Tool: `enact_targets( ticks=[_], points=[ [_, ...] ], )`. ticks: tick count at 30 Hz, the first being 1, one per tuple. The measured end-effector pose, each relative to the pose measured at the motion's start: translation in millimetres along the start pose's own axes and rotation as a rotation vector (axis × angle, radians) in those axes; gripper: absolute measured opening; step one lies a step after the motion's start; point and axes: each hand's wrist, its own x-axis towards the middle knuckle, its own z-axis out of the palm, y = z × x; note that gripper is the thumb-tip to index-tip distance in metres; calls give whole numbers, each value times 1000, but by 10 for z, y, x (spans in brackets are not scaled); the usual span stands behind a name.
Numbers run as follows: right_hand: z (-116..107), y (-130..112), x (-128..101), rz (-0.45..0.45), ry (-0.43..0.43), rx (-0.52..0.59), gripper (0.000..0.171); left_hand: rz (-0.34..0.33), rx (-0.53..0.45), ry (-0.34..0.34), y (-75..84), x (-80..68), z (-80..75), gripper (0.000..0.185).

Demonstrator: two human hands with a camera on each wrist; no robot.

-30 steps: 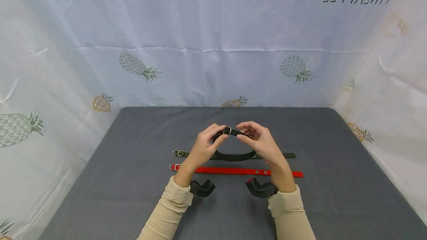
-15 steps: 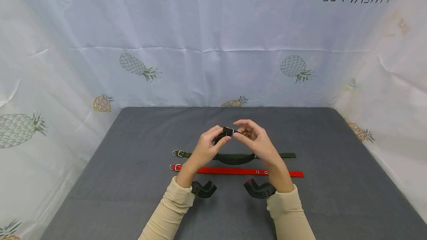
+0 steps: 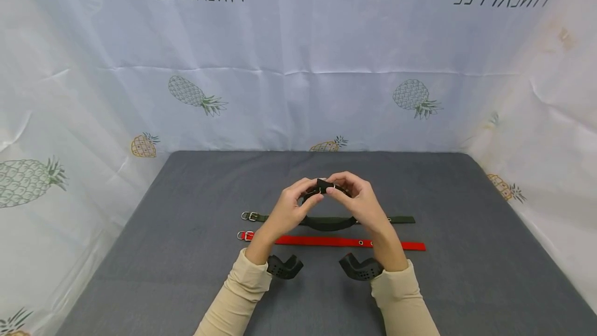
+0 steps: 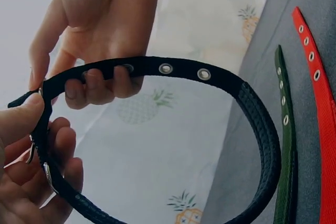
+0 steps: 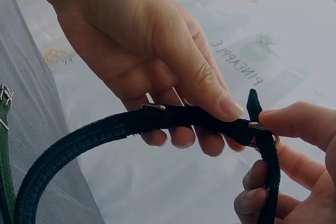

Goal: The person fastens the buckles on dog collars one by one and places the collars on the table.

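A black collar (image 4: 265,145) with metal eyelets is held up above the table, bent into a loop. My left hand (image 3: 290,207) pinches its buckle end, thumb pressed on the strap, with a D-ring (image 5: 153,107) beside the fingers. My right hand (image 3: 363,202) grips the eyelet side, and in the right wrist view its thumb or finger touches the metal at the buckle (image 5: 257,126). The pointed strap tip (image 5: 253,103) sticks out past that metal. Fingers partly cover the buckle, so the prong's position cannot be told.
Behind the loop, a green collar (image 3: 403,219) lies stretched out on the grey table (image 3: 210,180). Nearer the body lies a red collar (image 3: 317,241), parallel to it. A pineapple-print curtain (image 3: 280,108) surrounds the table. Black wrist devices (image 3: 284,267) hang from both wrists.
My right hand has moved slightly left, and its fingertips now meet the strap end beside my left fingers. The strap tip has turned upward between the hands. Both other collars stay put.
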Motion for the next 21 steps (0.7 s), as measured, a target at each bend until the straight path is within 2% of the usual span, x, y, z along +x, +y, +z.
enact_targets(
  ticks=[7,17,21],
  points=[
    [-4,-9,-2,22,21,-1,23,6,-1,47,-17,2,-10,37],
    [-18,11,-10,15,20,12,24,8,-26,66,-10,0,-18,35],
    [-16,14,-16,11,22,14,22,30,-48,83,-7,-2,-25,31]
  ],
)
